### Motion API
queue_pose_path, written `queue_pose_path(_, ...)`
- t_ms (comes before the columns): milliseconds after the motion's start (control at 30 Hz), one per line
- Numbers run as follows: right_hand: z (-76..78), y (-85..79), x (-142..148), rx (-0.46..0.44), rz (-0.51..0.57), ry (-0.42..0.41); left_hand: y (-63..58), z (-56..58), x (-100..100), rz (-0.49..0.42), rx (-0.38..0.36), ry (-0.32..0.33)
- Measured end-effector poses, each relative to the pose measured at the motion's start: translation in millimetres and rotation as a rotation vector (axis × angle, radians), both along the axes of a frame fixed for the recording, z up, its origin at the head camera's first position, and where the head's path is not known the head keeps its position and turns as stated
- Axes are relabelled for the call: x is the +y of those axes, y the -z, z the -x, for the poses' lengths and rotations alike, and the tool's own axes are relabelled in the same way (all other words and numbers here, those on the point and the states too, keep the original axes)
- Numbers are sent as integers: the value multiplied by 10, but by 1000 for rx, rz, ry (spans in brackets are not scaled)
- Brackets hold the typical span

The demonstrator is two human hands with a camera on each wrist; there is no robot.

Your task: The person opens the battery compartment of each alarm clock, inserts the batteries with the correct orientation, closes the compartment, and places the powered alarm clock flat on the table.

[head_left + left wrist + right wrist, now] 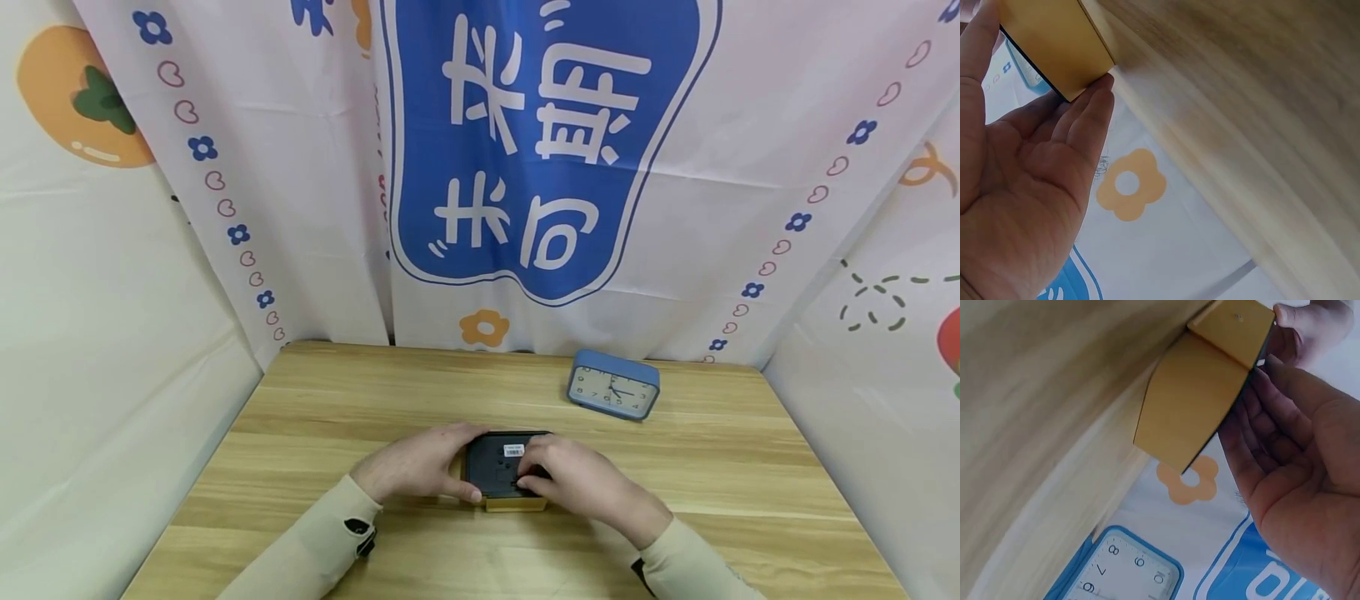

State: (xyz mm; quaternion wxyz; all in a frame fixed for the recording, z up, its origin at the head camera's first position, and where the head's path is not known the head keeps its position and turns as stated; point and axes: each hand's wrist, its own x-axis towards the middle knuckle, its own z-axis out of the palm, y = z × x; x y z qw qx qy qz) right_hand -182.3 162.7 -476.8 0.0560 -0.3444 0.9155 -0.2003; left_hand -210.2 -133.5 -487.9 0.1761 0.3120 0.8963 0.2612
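Observation:
A yellow clock [517,505] lies face down on the table, its black back [491,473] upward with a white barcode label [513,450]. My left hand [423,462] grips it at the left end, thumb at the near edge and fingers at the far edge. In the left wrist view, those fingertips [1100,87] sit against the yellow casing [1057,40]. My right hand [573,479] bends over the right part of the back, thumb and fingertips close together on the panel; I cannot tell whether they pinch a small part there. The clock's face is hidden underneath.
A blue clock [613,386] with a white dial stands on the wooden table [360,375] behind and to the right of my hands. A printed white curtain [330,208] hangs along the table's back edge, with white sheets on both sides.

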Motion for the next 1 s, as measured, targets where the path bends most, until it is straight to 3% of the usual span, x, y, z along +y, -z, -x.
queue_pose_path(267, 74, -114, 136, 38, 67, 82, 6, -15, 15, 25, 47, 2)
queue_pose_path(433, 113, -127, 209, 33, 84, 149, -33, -69, 38, 31, 125, 32)
queue_pose_path(700, 154, -91, 269, -176, 128, 219, -105, -198, 87, 79, 285, 100)
queue_pose_path(867, 177, -38, 288, -351, 200, 152, -111, -269, 103, 102, 395, 138)
queue_pose_path(1000, 185, -10, 288, -406, 219, 117, -100, -290, 97, 106, 478, 172)
